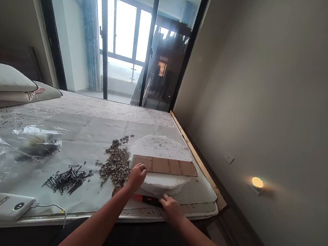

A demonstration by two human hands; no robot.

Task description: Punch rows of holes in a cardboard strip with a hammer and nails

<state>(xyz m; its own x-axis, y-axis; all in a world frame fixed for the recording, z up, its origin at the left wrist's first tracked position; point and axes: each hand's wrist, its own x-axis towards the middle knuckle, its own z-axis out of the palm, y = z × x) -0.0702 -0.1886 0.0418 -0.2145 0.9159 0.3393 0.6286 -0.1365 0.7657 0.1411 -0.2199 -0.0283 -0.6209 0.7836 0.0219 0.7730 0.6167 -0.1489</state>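
Observation:
My left hand [137, 175] is closed at the lower left part of a brown cardboard strip [171, 166]; whatever its fingertips pinch is hidden. Small dots run in a row along the strip's upper left. Beneath the strip lies a rough-edged white foam slab [164, 145]. At the mattress's front edge, my right hand [170, 206] grips the right end of a hammer's black and orange handle [151, 201]. The rust-coloured head [116, 190] shows partly past my left forearm. To the left are a heap of dark nails [67, 178] and a pile of grey gravel [116, 163].
A grey sheet [93, 129] covers part of the mattress [150, 114]. A clear plastic bag [31, 145] with dark contents lies left, behind a white power bank [7, 206] with a cable [53, 205]. A wooden edge board [198, 153] and wall bound the right side.

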